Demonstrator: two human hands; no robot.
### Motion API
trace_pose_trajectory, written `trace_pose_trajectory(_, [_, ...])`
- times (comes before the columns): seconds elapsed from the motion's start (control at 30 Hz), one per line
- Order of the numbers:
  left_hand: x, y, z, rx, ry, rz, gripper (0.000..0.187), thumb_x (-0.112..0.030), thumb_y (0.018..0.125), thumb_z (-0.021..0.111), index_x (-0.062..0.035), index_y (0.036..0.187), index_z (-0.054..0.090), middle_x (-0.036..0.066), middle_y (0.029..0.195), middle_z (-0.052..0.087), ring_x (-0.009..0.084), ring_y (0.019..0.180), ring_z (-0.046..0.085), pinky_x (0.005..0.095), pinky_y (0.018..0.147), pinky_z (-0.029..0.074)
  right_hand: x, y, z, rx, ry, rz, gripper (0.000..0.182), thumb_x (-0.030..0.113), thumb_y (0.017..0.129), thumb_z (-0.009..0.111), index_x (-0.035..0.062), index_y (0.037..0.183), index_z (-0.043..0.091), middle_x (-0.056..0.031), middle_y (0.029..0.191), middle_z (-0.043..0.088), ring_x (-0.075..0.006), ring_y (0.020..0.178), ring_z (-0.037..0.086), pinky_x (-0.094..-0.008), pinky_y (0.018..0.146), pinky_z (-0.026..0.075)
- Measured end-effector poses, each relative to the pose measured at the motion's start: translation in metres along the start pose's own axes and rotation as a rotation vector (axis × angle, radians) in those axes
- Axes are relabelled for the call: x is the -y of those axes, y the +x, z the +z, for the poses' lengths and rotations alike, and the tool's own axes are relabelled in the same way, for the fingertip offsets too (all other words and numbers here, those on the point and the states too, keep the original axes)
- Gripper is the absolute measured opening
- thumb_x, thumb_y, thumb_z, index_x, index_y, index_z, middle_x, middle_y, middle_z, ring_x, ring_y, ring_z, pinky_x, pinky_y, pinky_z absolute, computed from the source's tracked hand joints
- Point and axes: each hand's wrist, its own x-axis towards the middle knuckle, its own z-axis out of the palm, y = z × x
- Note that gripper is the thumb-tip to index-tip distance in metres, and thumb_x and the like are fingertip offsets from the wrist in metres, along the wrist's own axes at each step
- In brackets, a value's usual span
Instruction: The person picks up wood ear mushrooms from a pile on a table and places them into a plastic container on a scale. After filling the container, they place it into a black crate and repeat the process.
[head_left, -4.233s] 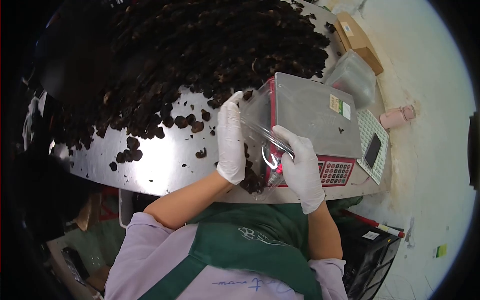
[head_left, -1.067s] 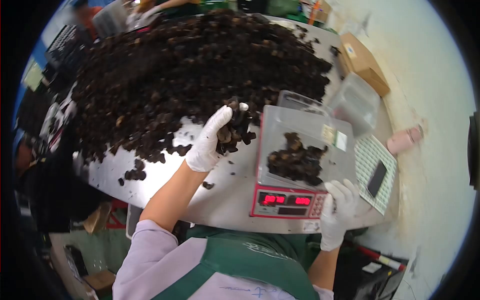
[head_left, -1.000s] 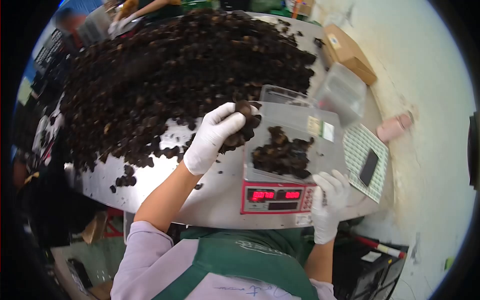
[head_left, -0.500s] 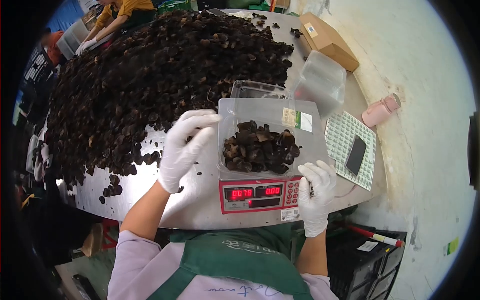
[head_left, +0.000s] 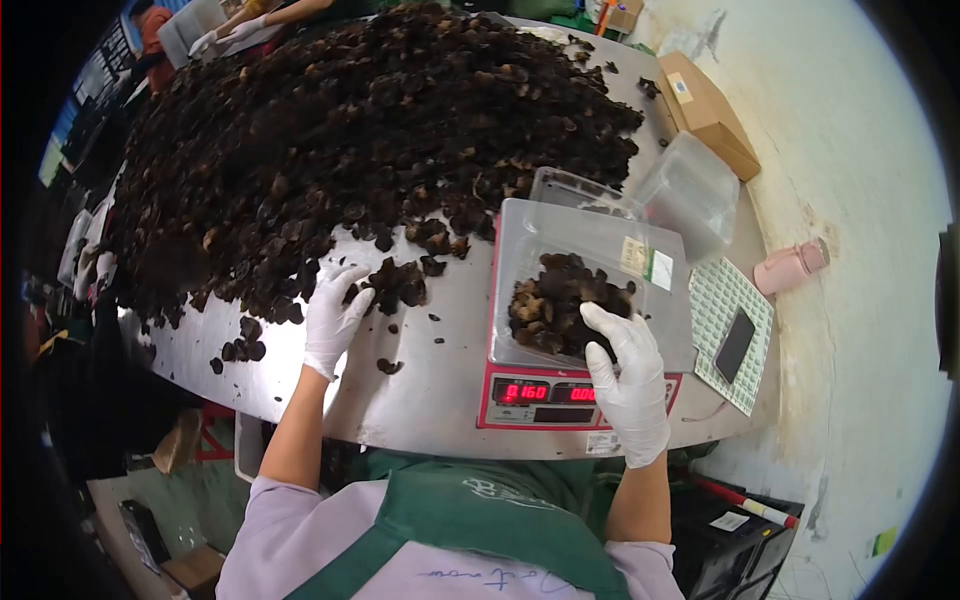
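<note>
My left hand [head_left: 335, 318], in a white glove, is at the near edge of the big dark fungus pile [head_left: 330, 130], its fingers apart beside a small clump [head_left: 398, 284]. Over the right side of the clear tray on the scale is my gloved right hand [head_left: 628, 370], its fingertips at the dark pieces [head_left: 560, 305] in the tray. Its fingers are spread and curved, and I see nothing held in them. The red scale [head_left: 495, 400] shows 0.160 on its left display.
Behind the scale sits an empty clear container [head_left: 690, 195], near a cardboard box [head_left: 710, 115]. To the right are a patterned green-white sheet [head_left: 705, 300], a phone [head_left: 735, 347] and a pink bottle [head_left: 792, 266]. Other people's gloved hands [head_left: 225, 36] are at the far left.
The view has shifted left. My left hand has moved from the tray to the pile's edge, and my right hand has come over the tray. More pieces lie there; the reading rose from 0.078.
</note>
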Motion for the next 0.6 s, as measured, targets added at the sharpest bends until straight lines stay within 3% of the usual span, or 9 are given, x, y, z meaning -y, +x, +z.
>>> trace_pose_trajectory(0.1, [-0.005,0.003,0.009,0.035,0.016,-0.028,0.034,-0.013,0.086,0.072,-0.0059,0.119,0.068,0.016,0.116,0.067,0.0326,0.105,0.064,0.0379,0.092,0.051,-0.005,0.014,0.003,-0.121,-0.033,-0.056,0.03,0.006,0.085,0.068,0.0098,0.115,0.069,-0.0084,0.109,0.069,-0.03,0.105,0.061,-0.0465,0.097,0.045])
trace_pose_trajectory(0.17, [-0.014,0.006,0.017,0.064,-0.094,0.004,0.035,-0.017,0.089,0.072,-0.0048,0.121,0.068,0.015,0.119,0.067,0.0333,0.111,0.062,0.0383,0.097,0.048,0.004,0.027,0.001,-0.179,-0.147,-0.12,0.03,0.005,0.082,0.07,0.011,0.112,0.07,-0.0067,0.104,0.068,-0.0302,0.1,0.061,-0.0445,0.094,0.045])
trace_pose_trajectory(0.23, [-0.031,0.01,0.02,0.075,-0.118,0.005,0.034,-0.018,0.09,0.072,-0.0047,0.122,0.067,0.015,0.119,0.066,0.0325,0.11,0.063,0.0377,0.096,0.049,0.013,0.044,0.004,-0.048,-0.123,-0.241,0.032,0.006,0.082,0.071,0.0133,0.113,0.07,-0.0047,0.107,0.067,-0.0293,0.104,0.059,-0.0468,0.098,0.043])
trace_pose_trajectory(0.3, [-0.043,0.013,0.028,0.076,-0.145,0.014,0.034,-0.017,0.091,0.072,-0.0046,0.122,0.067,0.014,0.119,0.066,0.0318,0.11,0.063,0.0373,0.095,0.049,0.023,0.055,0.018,0.09,-0.234,-0.221,0.028,0.012,0.083,0.071,0.0181,0.11,0.071,-0.0019,0.112,0.066,-0.028,0.117,0.055,-0.0527,0.106,0.037])
trace_pose_trajectory(0.4, [-0.052,0.013,0.028,0.063,-0.191,0.041,0.033,-0.016,0.091,0.071,-0.0043,0.122,0.067,0.014,0.118,0.067,0.0303,0.109,0.063,0.0364,0.095,0.05,0.007,0.062,0.031,0.15,-0.279,-0.268,0.02,0.013,0.083,0.071,0.0164,0.103,0.07,-0.0038,0.112,0.066,-0.0294,0.122,0.053,-0.0533,0.108,0.035])
trace_pose_trajectory(0.5, [-0.052,0.009,0.022,0.032,-0.239,0.018,0.031,-0.018,0.092,0.07,-0.0043,0.12,0.068,0.013,0.117,0.068,0.0294,0.108,0.063,0.0358,0.094,0.049,0.002,0.064,0.018,0.052,-0.117,-0.212,0.013,0.012,0.084,0.071,0.013,0.097,0.069,-0.0052,0.112,0.067,-0.0311,0.125,0.05,-0.0524,0.109,0.035])
trace_pose_trajectory(0.6, [-0.042,0.005,0.013,-0.012,-0.235,-0.019,0.028,-0.012,0.089,0.071,-0.0047,0.116,0.07,0.013,0.113,0.069,0.0287,0.105,0.065,0.0355,0.092,0.05,0.006,0.058,0.002,-0.111,0.008,0.008,0.004,0.005,0.087,0.069,0.0067,0.091,0.068,-0.0073,0.115,0.068,-0.0336,0.126,0.05,-0.0472,0.109,0.035])
